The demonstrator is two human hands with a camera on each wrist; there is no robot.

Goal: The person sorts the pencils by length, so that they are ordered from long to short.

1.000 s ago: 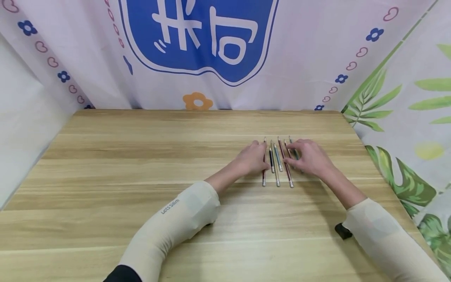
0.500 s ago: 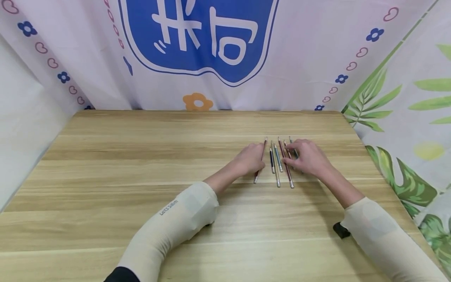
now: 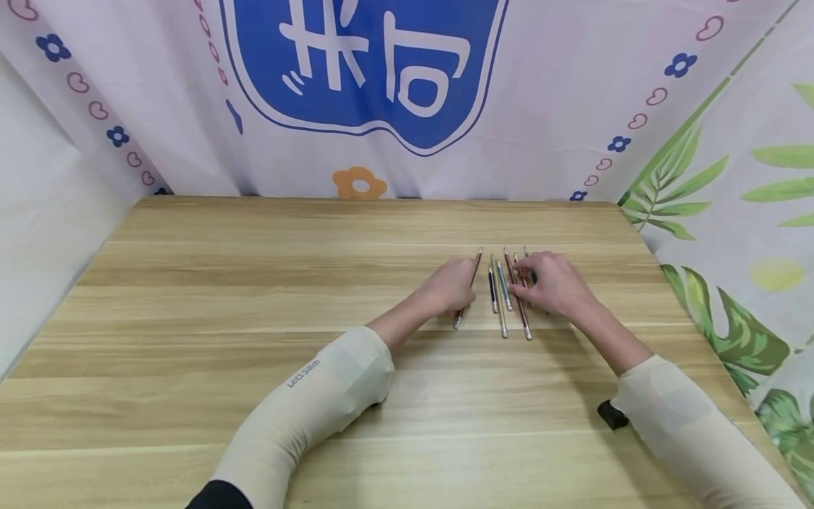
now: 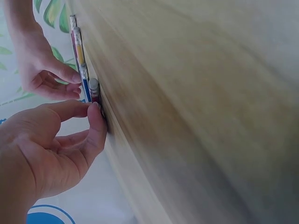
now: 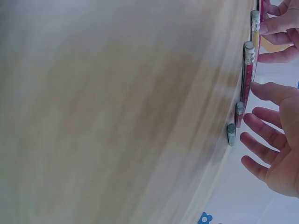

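Note:
With thumb and fingers, my left hand (image 3: 448,286) pinches a dark red pencil (image 3: 458,318) that slants at the left of a row of pencils. Beside it lie a short dark blue pencil (image 3: 492,291), a yellow pencil (image 3: 503,318), a light blue pencil (image 3: 504,290) and a long red pencil (image 3: 524,318). Over the right end of the row is my right hand (image 3: 556,283), fingers spread and loosely bent. In the right wrist view its thumb is at the long red pencil (image 5: 248,74), its fingers near a shorter red pencil (image 5: 239,115) and a green pencil (image 5: 231,135).
The wooden table (image 3: 254,283) ends at a back edge against a printed curtain (image 3: 540,106). A leaf-patterned cloth (image 3: 757,268) hangs along the right side. Beige sleeves cover both forearms, with a black piece (image 3: 612,415) under the right one.
The left hand has drawn the dark red pencil's eraser end leftward, so it now slants away from the row. The right hand has barely moved.

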